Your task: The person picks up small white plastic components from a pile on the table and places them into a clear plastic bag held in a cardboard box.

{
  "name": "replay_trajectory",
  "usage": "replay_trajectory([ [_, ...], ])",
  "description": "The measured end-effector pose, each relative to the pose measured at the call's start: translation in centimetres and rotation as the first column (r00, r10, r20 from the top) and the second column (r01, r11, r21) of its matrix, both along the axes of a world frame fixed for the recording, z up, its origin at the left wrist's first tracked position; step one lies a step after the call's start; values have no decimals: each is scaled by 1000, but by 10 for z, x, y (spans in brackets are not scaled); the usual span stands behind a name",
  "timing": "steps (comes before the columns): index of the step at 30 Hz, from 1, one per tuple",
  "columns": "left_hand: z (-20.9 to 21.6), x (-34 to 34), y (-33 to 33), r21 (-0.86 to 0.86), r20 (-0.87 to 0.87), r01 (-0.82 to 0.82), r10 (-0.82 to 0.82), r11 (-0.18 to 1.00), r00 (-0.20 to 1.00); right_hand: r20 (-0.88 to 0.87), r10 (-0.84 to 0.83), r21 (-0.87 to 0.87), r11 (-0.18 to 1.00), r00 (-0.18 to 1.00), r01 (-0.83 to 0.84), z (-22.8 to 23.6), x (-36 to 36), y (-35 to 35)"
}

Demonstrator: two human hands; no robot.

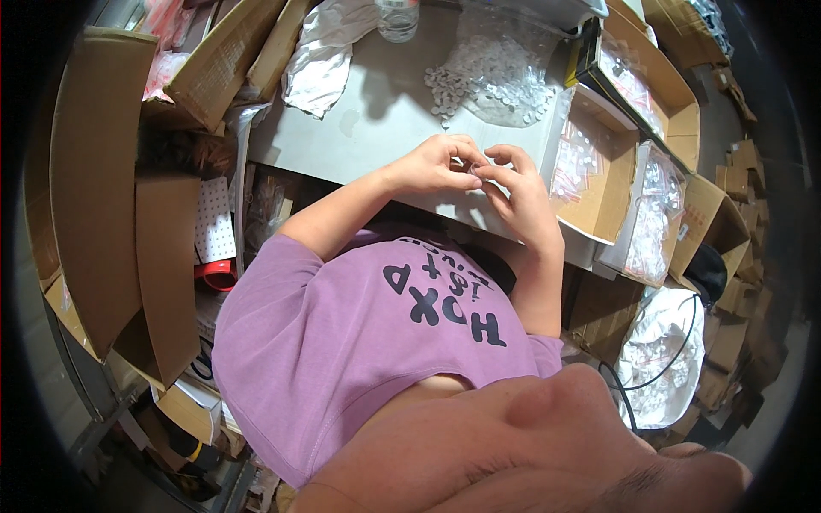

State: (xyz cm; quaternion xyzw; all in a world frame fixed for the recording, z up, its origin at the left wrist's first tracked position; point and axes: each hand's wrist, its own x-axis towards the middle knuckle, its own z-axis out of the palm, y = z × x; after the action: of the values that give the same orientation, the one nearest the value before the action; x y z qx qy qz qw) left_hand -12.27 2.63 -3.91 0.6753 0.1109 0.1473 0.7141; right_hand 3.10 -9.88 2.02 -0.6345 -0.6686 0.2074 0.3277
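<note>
Left hand (438, 164) and right hand (513, 184) meeting fingertip to fingertip, both pinched on one small clear piece (475, 168) (barely visible), over the grey counter (376, 128), near a heap of small discs (487, 81).

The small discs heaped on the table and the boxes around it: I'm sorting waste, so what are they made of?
The small discs look like clear or whitish plastic, glossy, though too small to be sure. The boxes are brown corrugated cardboard, matte, with folded flaps.
</note>
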Motion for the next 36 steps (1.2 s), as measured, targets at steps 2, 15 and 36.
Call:
replay_trajectory([
  [2, 0, 1, -1, -178, 41, 61, -54, 982, 998, -90, -41, 18, 999, 995, 43, 1, 0, -2],
  [15, 34, 15, -13, 409, 237, -149, 53, 901, 970, -350, -281, -69, 959, 894, 275, 11, 0, -26],
  [36, 57, 147, -20, 900, -37, 125, -213, 417, 976, 89, -984, 569, 180, 157, 802, 21, 109, -152],
])
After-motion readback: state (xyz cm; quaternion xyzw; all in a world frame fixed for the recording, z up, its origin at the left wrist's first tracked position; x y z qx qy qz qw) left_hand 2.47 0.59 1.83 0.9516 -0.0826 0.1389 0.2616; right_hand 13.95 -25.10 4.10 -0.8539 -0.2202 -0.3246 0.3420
